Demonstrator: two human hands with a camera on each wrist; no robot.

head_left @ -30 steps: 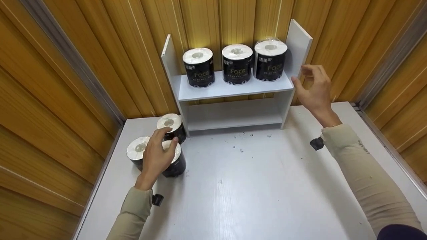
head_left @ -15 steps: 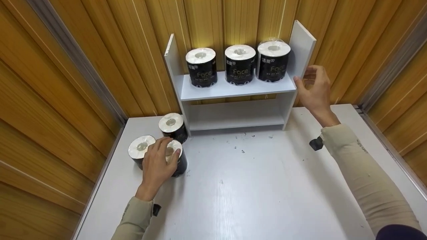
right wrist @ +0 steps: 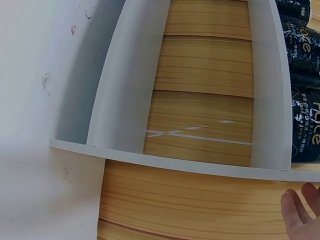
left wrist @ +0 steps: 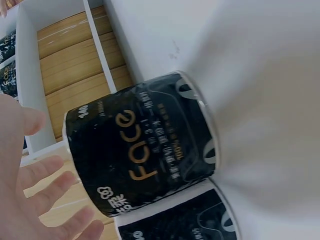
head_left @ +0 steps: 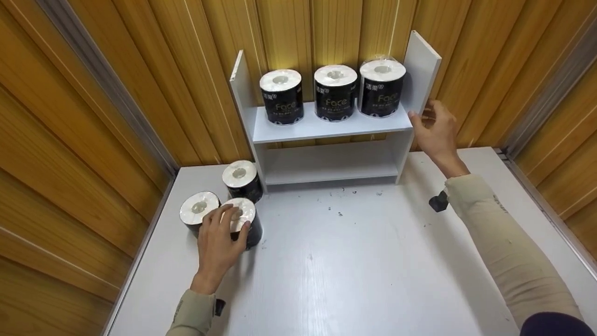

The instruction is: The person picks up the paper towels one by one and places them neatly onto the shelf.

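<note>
Black-wrapped front toilet roll (head_left: 252, 219) stands toward the left edge of the tabletop (head_left: 322, 275), under parted fingers of the left hand (head_left: 219, 243); the right hand (head_left: 436, 135), fingers apart, is beside the shelf unit (head_left: 326, 129).

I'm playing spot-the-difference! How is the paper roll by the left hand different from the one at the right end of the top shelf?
The table roll stands on the white table; the shelf roll stands on the top shelf. The left hand is over the table roll, but no hand is over the shelf roll. Clear wrap pokes up on the shelf roll; none shows poking up on the table roll. Both are upright, with black wrappers saying "Face".
</note>
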